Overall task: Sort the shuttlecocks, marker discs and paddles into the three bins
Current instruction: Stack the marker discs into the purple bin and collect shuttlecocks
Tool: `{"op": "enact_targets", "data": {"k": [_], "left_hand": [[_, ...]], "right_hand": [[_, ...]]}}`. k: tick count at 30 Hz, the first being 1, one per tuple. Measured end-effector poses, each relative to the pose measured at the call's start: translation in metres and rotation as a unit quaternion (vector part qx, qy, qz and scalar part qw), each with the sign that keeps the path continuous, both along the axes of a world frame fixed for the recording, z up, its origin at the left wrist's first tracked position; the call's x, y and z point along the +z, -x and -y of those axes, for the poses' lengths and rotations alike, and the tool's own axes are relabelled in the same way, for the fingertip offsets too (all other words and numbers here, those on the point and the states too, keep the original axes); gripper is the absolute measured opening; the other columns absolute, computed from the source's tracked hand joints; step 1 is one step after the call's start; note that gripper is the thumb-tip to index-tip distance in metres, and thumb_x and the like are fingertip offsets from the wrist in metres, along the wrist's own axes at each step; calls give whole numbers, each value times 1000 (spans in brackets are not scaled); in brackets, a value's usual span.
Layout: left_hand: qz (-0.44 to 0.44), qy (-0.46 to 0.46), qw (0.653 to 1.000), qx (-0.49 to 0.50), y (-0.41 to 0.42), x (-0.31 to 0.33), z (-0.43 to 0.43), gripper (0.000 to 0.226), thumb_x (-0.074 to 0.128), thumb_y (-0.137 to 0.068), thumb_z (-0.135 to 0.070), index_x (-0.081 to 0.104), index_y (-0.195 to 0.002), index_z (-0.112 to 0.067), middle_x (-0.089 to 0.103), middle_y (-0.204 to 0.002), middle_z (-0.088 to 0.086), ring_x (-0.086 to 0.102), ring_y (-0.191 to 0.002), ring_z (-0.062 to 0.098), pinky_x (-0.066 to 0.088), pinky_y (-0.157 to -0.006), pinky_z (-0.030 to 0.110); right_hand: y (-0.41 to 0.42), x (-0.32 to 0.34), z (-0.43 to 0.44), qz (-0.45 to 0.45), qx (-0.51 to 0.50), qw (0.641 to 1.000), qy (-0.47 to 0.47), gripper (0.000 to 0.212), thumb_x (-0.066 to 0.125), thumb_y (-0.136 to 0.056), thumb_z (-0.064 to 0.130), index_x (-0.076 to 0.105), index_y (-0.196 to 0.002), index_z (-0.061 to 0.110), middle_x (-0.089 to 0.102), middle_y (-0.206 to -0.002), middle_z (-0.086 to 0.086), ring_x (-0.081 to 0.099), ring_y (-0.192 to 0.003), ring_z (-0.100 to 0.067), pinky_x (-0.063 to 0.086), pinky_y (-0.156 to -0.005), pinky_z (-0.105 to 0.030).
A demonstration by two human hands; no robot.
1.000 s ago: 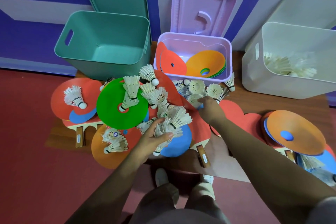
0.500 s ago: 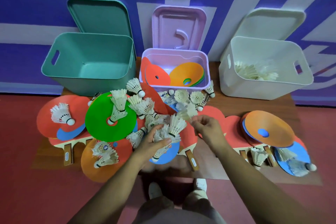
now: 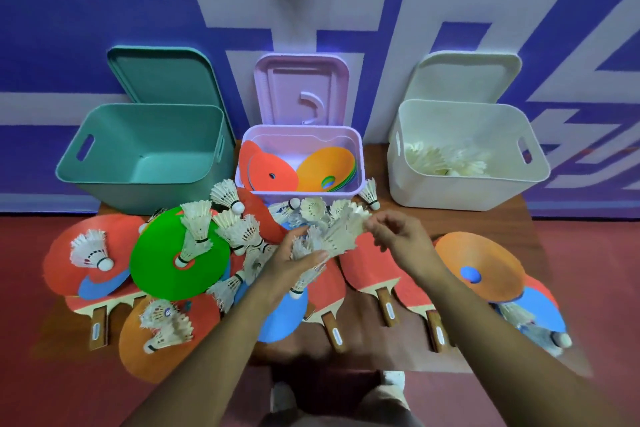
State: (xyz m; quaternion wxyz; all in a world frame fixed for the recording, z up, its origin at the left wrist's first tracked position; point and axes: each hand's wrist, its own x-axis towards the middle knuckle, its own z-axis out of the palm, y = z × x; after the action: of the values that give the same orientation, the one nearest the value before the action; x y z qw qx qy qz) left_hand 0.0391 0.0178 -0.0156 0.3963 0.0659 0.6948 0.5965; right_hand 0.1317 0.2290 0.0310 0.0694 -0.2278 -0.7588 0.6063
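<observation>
My left hand (image 3: 289,267) grips a bunch of white shuttlecocks (image 3: 311,246) above the pile at the middle of the low table. My right hand (image 3: 398,236) pinches the feathers of another shuttlecock (image 3: 349,224) right beside that bunch. More shuttlecocks (image 3: 235,225) lie on a green marker disc (image 3: 162,260) and on the red paddles (image 3: 363,263). The teal bin (image 3: 104,180) at the left looks empty. The pink bin (image 3: 358,180) in the middle holds red and orange discs. The white bin (image 3: 450,191) at the right holds shuttlecocks.
Each bin's lid leans on the purple wall behind it. An orange disc (image 3: 485,263) and a blue disc (image 3: 540,308) lie at the table's right end, an orange disc (image 3: 138,343) at the front left. My shoes (image 3: 393,381) stand on the red floor below.
My right hand came back from the shuttlecocks near the pink bin with one pinched and brought it to the left hand's bunch. Both hands rose. The camera tilted up.
</observation>
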Motion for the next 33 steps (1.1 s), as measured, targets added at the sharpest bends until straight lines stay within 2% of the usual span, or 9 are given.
{"op": "enact_targets", "data": {"k": [3, 6, 10, 15, 18, 21, 25, 28, 33], "left_hand": [[-58, 9, 998, -11, -2, 23, -45, 52, 79, -80, -24, 51, -119, -43, 54, -128, -11, 52, -100, -17, 43, -87, 15], [-114, 6, 993, -42, 5, 47, -98, 56, 76, -81, -8, 45, -123, -28, 60, -111, -8, 60, -88, -11, 44, -76, 5], [-167, 39, 974, -147, 24, 74, -175, 81, 79, -75, -17, 29, -135, -39, 52, -129, -5, 59, -101, 3, 48, -85, 16], [-312, 123, 913, -233, 60, 83, -278, 89, 75, -82, -31, 18, -150, -35, 32, -149, 2, 33, -139, 14, 29, -115, 33], [-343, 146, 901, -222, 80, 75, -329, 83, 77, -80, -39, 24, -143, -27, 38, -145, 1, 39, -133, 15, 36, -107, 30], [-401, 173, 865, -247, 97, 62, -371, 66, 74, -80, -44, 36, -129, -21, 47, -127, -1, 50, -110, 18, 40, -86, 28], [-403, 198, 854, -263, 113, 26, -396, 68, 72, -83, -41, 38, -138, -21, 40, -134, -1, 47, -113, 16, 36, -88, 26], [-405, 224, 844, -272, 120, -1, -403, 69, 70, -86, -34, 36, -144, -20, 43, -142, 2, 46, -125, 20, 38, -100, 31], [-369, 228, 869, -238, 125, -8, -398, 75, 66, -89, -34, 26, -151, -26, 31, -156, -3, 32, -141, 15, 28, -112, 27]], "right_hand": [[5, 8, -39, 4, 33, 999, 27, 14, 60, -94, 9, 64, -85, 0, 56, -67, -11, 52, -55, -9, 43, -52, -20], [10, 20, -91, -15, 30, 999, 29, 11, 62, -93, 9, 66, -87, 0, 60, -76, -5, 53, -66, -7, 44, -63, -20], [15, 39, -175, -27, -11, 999, -35, 7, 65, -90, 12, 68, -87, 6, 64, -86, -2, 57, -76, -4, 42, -71, -9], [22, 42, -266, -20, -36, 995, -88, 6, 63, -89, 10, 64, -92, 15, 71, -78, -9, 57, -63, -9, 43, -61, -19], [29, 35, -304, 4, -61, 992, -113, 9, 61, -91, 12, 60, -95, 20, 71, -79, -4, 50, -49, -2, 38, -51, -15], [41, 23, -332, 43, -89, 984, -149, 7, 57, -93, 12, 58, -100, 13, 69, -84, -4, 53, -59, -7, 35, -51, -3], [56, -12, -351, 95, -79, 983, -139, 4, 55, -91, 10, 55, -94, 12, 68, -86, -12, 59, -71, -27, 45, -63, -32], [62, -34, -358, 127, -58, 978, -153, 6, 55, -92, 12, 57, -97, 11, 63, -86, -7, 61, -86, -30, 45, -73, -33], [65, -36, -360, 156, -24, 963, -218, 37, 48, -96, 17, 55, -129, 2, 61, -126, -16, 57, -115, -32, 42, -98, -35]]}}
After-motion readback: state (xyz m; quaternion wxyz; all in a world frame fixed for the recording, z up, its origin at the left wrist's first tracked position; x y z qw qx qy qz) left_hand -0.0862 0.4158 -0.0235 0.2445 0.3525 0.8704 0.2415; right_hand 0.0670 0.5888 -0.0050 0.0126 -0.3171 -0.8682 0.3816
